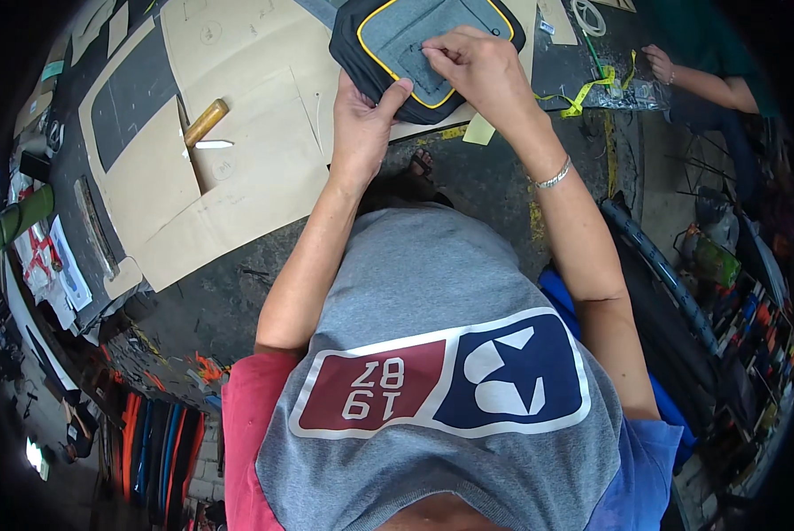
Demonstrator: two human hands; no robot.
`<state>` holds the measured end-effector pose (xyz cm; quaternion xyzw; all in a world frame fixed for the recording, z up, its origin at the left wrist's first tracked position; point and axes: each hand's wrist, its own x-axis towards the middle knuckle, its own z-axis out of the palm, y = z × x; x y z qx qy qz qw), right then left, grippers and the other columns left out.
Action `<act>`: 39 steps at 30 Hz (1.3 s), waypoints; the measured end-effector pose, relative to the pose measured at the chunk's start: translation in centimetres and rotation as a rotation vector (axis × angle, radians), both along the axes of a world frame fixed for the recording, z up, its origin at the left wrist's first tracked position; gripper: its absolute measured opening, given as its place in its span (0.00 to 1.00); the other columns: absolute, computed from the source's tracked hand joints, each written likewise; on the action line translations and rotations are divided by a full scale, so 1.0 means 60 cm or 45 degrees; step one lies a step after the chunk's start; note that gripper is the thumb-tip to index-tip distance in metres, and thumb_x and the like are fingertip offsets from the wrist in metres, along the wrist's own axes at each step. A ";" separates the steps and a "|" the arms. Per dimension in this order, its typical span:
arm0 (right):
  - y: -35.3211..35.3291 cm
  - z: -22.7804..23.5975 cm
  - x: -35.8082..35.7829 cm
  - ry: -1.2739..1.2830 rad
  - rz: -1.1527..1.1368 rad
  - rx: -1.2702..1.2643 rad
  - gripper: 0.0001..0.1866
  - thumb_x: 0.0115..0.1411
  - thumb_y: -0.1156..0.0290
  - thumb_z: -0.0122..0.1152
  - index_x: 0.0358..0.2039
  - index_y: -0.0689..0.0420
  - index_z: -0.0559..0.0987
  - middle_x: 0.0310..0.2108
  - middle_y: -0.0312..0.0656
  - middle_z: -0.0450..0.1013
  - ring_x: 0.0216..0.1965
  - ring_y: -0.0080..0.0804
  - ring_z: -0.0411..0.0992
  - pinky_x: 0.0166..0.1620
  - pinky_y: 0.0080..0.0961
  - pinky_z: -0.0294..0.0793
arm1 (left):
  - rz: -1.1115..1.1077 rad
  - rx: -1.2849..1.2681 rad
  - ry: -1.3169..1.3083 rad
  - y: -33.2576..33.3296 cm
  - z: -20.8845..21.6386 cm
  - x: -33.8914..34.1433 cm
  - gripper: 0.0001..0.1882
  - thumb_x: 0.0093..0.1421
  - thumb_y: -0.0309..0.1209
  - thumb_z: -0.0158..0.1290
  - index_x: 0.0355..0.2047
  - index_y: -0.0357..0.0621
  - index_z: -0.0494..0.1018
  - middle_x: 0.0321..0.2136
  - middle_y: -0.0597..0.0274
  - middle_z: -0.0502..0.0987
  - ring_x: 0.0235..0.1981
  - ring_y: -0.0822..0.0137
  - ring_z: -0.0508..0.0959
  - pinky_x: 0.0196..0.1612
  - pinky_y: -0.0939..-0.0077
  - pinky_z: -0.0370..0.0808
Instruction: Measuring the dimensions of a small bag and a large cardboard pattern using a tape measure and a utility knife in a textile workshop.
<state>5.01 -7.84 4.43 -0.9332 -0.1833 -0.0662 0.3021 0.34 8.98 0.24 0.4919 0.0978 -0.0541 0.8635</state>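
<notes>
A small black and grey bag [386, 37] with yellow piping is held up over the table's near edge at the top of the view. My left hand [365, 119] grips its lower left edge, with the thumb on the front and the fingers mostly hidden behind it. Over the grey front panel my right hand [484, 73] is closed in a pinch, thumb against fingertips. Dark marks show on the panel beside the pinch. Whatever those fingertips hold, if anything, is too small to make out. A bracelet circles my right wrist.
Large brown cardboard pattern sheets [255, 190] cover the table, bearing a wooden-handled tool [207, 122] and a white marker-like stick [214, 144]. Yellow measuring tape [578, 99] lies at the right. Another person's hand [659, 64] rests beyond it. Fabric rolls [662, 274] lean at the right.
</notes>
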 end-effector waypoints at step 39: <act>-0.098 -0.009 -0.216 1.062 -0.298 0.835 0.19 0.69 0.59 0.58 0.49 0.63 0.76 0.43 0.42 0.77 0.42 0.28 0.77 0.42 0.22 0.76 | -0.058 -0.606 0.334 0.017 -0.022 -0.003 0.24 0.70 0.35 0.51 0.61 0.41 0.59 0.57 0.51 0.71 0.56 0.58 0.76 0.59 0.56 0.77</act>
